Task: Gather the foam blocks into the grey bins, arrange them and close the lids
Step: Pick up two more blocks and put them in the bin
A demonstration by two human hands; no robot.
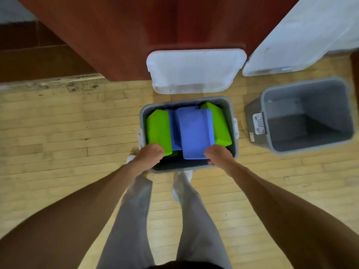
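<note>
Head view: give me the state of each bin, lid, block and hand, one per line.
Near grey bin: open, holding blocks.
Right grey bin: open, empty.
Near lid: off, standing behind its bin.
Right lid: off, leaning behind.
Left green block: on edge, gripped by left hand.
Right green block: tilted against the bin wall.
Top blue block: lying tilted, gripped by right hand.

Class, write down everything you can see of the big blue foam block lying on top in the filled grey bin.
The blue foam block is a thick, matte slab with rounded edges. It lies uppermost in the middle of the grey bin, lengthwise away from the person, between the left green block and the right green block, and over another blue block. The right hand grips its near right corner. The left hand holds the left green block.
</note>
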